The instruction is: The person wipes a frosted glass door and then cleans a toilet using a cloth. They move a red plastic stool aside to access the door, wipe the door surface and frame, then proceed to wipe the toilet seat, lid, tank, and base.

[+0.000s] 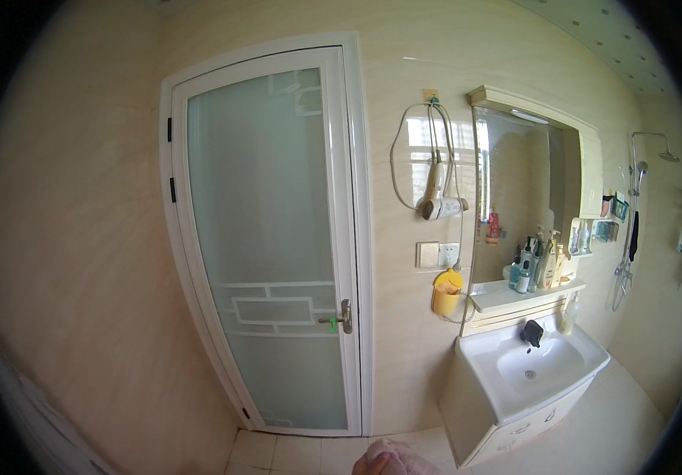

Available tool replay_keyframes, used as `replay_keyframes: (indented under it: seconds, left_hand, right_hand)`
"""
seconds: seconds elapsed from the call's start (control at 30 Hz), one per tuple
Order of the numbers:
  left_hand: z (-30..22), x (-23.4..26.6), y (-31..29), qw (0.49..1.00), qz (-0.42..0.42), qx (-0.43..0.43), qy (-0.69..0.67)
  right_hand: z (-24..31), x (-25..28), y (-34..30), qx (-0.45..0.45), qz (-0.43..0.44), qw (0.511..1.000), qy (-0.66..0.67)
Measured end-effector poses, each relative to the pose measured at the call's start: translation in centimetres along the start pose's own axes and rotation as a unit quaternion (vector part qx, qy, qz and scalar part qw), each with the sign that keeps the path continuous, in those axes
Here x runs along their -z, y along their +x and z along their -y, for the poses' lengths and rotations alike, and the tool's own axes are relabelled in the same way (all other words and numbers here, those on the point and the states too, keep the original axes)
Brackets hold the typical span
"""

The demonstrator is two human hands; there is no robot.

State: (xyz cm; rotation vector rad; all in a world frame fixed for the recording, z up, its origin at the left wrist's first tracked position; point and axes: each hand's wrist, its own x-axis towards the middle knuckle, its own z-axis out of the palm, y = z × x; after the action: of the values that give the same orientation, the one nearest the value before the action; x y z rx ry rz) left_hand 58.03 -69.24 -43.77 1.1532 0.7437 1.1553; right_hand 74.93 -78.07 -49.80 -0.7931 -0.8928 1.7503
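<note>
At the bottom edge, right of the middle, a small part of a hand shows, most likely my right hand (pixel 373 463). It is closed on a pale, pinkish-white bundle that looks like a cloth (pixel 406 461). Most of the hand and the lower part of the bundle are cut off by the frame. My left hand does not show. Ahead stands a closed white-framed door (pixel 262 198) with frosted glass. A green thing hangs on its metal handle (pixel 346 317).
On the right, a white washbasin (pixel 483 372) with a dark tap sits on a cabinet. Above are a mirror (pixel 515 174) and a shelf with several bottles (pixel 547 269). A hair dryer (pixel 440 207) and a yellow holder (pixel 446 297) hang on the wall. A shower (pixel 638 170) is farther right.
</note>
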Motion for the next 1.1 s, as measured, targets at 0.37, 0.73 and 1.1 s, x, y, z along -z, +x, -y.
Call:
replay_keyframes:
  seconds: [0.37,0.73,1.1]
  left_hand:
    - [-14.1,13.0,19.6,0.843,0.012,-0.167,0.512]
    - [-5.7,27.5,39.6,0.846,-0.169,-0.106,0.494]
    - [11.9,51.9,6.7,0.479,-0.405,0.587,0.512]
  right_hand:
    - [28.2,-2.0,21.2,0.304,-0.035,0.95,0.064]
    - [52.5,-3.1,44.9,0.679,-0.215,0.65,-0.264]
    - [18.6,-4.3,67.4,0.296,0.075,0.796,-0.522]
